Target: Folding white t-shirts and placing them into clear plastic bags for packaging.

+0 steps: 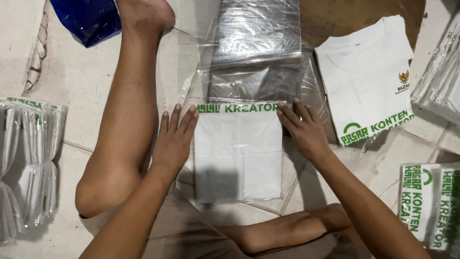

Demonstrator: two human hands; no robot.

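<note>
A folded white shirt [238, 153] lies flat on the tiled floor [86, 76] between the person's legs, already inside a clear plastic bag [249, 86] whose open end stretches away from the person over a stack of more clear bags. The left hand [173, 139] rests flat against the shirt's left edge, fingers spread and pointing up towards the green-printed top fold; the right hand [303, 128] lies flat along the right edge in the same way, its fingertips at the top corner. Neither hand pinches anything; both press with open palms. The packet looks light and soft, with no stiffness of its own beyond the layers of the fold, so it would likely sag if lifted by one corner. The plastic is thin, glossy and probably slippery against the cloth and the tile, and it wrinkles easily. The safest hold seems to be at both long sides together, or flat underneath, so the fold stays square; the loose flap of the bag is best taken at its two corners. To the right lies another folded white shirt [366, 76] with green print, unbagged, and at the left edge stand finished bagged shirts [28, 163] in a pile.
</note>
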